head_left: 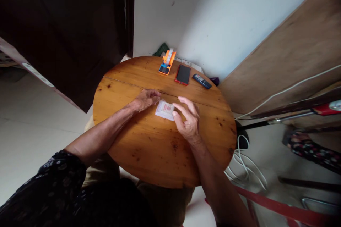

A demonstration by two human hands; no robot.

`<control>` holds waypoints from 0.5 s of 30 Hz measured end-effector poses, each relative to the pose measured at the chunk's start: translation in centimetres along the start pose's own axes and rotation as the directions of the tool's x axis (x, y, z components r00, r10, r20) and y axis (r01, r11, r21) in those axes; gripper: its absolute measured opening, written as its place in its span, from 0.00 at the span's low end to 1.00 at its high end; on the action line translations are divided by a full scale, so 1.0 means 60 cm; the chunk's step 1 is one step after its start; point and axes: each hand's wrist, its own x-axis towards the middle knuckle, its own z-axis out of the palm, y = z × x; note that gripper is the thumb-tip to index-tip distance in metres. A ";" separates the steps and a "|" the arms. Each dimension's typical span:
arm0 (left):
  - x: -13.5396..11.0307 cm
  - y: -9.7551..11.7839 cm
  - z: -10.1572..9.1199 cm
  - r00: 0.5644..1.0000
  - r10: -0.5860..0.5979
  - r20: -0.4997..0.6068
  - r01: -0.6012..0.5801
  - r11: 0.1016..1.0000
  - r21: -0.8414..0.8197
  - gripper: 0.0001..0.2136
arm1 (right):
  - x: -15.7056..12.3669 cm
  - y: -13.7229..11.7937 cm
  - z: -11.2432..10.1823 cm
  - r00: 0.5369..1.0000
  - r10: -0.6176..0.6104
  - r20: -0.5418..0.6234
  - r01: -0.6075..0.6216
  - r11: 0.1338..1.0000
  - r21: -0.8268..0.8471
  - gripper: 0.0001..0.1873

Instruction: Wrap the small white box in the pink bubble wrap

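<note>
A small pale packet with a reddish print lies flat near the middle of a round wooden table. My left hand rests on the table at the packet's left edge, fingers curled in and touching it. My right hand is at the packet's right edge, thumb and fingertips pinching its corner, the other fingers spread above.
At the table's far side stand an orange and blue tape dispenser, a red-cased phone and a small dark handset. A wooden board leans at the right. White cables lie on the floor.
</note>
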 end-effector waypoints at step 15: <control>-0.002 0.000 0.004 0.999 -0.022 0.033 0.023 1.000 -0.019 0.05 | -0.005 0.007 0.008 0.996 0.079 -0.031 -0.079 0.997 -0.011 0.12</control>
